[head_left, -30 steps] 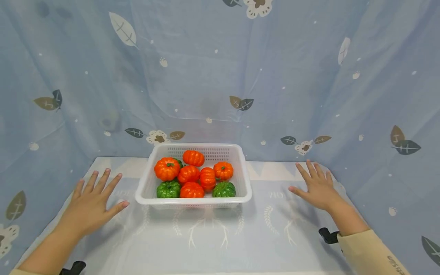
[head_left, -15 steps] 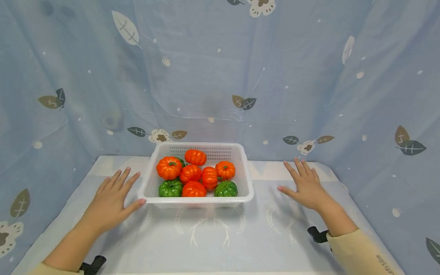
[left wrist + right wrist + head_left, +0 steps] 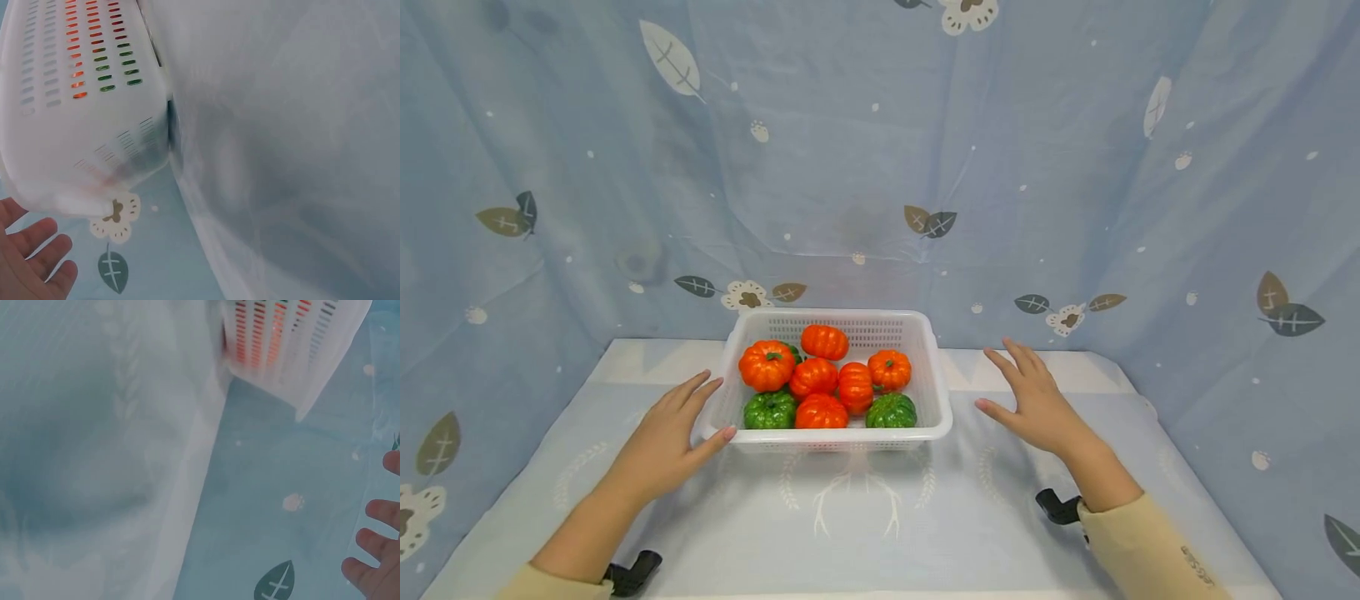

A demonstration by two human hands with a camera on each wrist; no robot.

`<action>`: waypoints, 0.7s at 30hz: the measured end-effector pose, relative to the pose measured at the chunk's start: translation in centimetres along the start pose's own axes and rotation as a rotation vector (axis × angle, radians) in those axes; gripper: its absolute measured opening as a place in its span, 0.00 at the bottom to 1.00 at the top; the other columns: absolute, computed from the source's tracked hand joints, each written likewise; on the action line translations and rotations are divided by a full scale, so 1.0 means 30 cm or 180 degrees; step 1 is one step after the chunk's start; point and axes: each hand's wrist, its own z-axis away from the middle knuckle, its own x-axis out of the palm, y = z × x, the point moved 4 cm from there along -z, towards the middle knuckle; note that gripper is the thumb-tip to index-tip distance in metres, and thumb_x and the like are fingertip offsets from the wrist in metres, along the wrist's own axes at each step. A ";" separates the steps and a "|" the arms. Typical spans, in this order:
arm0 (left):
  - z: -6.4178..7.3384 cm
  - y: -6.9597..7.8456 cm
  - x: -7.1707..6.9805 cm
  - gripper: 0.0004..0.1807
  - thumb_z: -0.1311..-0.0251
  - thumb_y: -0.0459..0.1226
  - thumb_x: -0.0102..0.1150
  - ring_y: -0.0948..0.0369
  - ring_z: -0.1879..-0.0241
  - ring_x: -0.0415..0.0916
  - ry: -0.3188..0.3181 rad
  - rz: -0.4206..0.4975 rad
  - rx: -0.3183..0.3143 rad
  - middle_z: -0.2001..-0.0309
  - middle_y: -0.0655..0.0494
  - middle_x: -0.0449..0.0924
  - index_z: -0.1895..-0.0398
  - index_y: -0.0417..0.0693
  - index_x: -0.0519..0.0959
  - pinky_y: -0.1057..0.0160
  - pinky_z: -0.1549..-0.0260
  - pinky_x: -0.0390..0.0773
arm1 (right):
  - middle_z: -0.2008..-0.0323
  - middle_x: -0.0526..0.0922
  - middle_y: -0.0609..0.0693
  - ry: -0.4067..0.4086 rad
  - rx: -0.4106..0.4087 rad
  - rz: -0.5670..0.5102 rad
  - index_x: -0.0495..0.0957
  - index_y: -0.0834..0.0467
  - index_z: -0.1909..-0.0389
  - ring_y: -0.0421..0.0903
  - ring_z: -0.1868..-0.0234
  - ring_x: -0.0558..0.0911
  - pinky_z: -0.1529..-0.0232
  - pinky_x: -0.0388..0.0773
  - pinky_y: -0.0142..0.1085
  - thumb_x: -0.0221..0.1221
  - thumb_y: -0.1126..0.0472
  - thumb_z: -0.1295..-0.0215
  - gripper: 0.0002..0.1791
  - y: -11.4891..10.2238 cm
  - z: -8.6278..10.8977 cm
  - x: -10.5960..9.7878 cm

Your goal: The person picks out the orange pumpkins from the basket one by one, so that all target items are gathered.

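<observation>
A white plastic basket [image 3: 937,392] with slotted walls stands at the back middle of the table. Inside lie several small orange pumpkins [image 3: 813,379] and a few green ones, among them a green pumpkin [image 3: 891,411] at the front right. My left hand [image 3: 664,437] is at the basket's left side, fingers loosely extended and holding nothing; whether its fingertips touch the rim I cannot tell. Farther out on the right, my right hand [image 3: 1033,400] hovers apart from the basket with fingers spread. In the left wrist view, fingers [image 3: 37,240] show near the basket's corner.
A pale patterned cloth covers the table [image 3: 850,533]. Blue curtain [image 3: 820,167] printed with leaves and flowers encloses the back and both sides. Black wrist mounts [image 3: 634,573] hang below the forearms.
Both hands have moved inward toward the basket, the left to the right and the right to the left. The basket and pumpkins have stayed in place.
</observation>
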 end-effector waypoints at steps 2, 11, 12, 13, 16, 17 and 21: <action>-0.001 -0.002 0.005 0.41 0.35 0.55 0.61 0.36 0.32 0.59 0.0021 0.0050 -0.0014 0.27 0.37 0.59 0.28 0.38 0.65 0.30 0.38 0.60 | 0.23 0.50 0.64 0.0042 -0.0024 -0.0074 0.58 0.53 0.23 0.67 0.24 0.49 0.34 0.52 0.71 0.61 0.39 0.34 0.45 -0.019 -0.010 0.005; 0.009 -0.017 0.027 0.43 0.36 0.55 0.63 0.36 0.33 0.60 0.0039 0.0340 -0.0201 0.28 0.37 0.60 0.29 0.33 0.65 0.29 0.40 0.63 | 0.23 0.53 0.58 0.0156 -0.0108 -0.0418 0.60 0.52 0.24 0.61 0.24 0.53 0.33 0.59 0.67 0.61 0.39 0.33 0.42 -0.109 -0.072 0.036; 0.011 -0.019 0.028 0.43 0.36 0.55 0.63 0.36 0.33 0.60 0.0046 0.0366 -0.0211 0.28 0.37 0.60 0.29 0.33 0.65 0.29 0.40 0.63 | 0.23 0.54 0.57 0.0163 -0.0128 -0.0448 0.60 0.52 0.24 0.61 0.24 0.54 0.33 0.60 0.66 0.61 0.39 0.32 0.41 -0.121 -0.080 0.043; 0.012 -0.019 0.030 0.43 0.36 0.55 0.63 0.36 0.32 0.60 0.0050 0.0392 -0.0217 0.28 0.38 0.60 0.30 0.33 0.65 0.30 0.40 0.63 | 0.23 0.54 0.57 0.0174 -0.0148 -0.0472 0.61 0.52 0.24 0.61 0.25 0.54 0.33 0.60 0.65 0.60 0.40 0.32 0.41 -0.133 -0.089 0.050; 0.015 -0.021 0.033 0.42 0.37 0.54 0.64 0.37 0.33 0.60 0.0088 0.0430 -0.0210 0.29 0.38 0.61 0.30 0.33 0.66 0.30 0.41 0.64 | 0.24 0.56 0.57 0.0200 -0.0218 -0.0545 0.62 0.53 0.25 0.60 0.26 0.57 0.33 0.62 0.64 0.61 0.41 0.32 0.39 -0.170 -0.115 0.072; 0.016 -0.022 0.035 0.42 0.37 0.54 0.64 0.37 0.33 0.60 0.0098 0.0434 -0.0208 0.29 0.38 0.61 0.30 0.33 0.66 0.30 0.41 0.64 | 0.24 0.57 0.57 0.0206 -0.0238 -0.0563 0.62 0.52 0.25 0.59 0.26 0.58 0.33 0.62 0.63 0.61 0.42 0.31 0.39 -0.182 -0.124 0.080; 0.015 -0.024 0.041 0.43 0.37 0.53 0.65 0.37 0.33 0.61 0.0120 0.0481 -0.0212 0.29 0.39 0.61 0.29 0.33 0.65 0.30 0.42 0.65 | 0.25 0.60 0.56 0.0216 -0.0326 -0.0629 0.64 0.53 0.26 0.59 0.27 0.61 0.32 0.63 0.62 0.61 0.42 0.32 0.37 -0.235 -0.159 0.105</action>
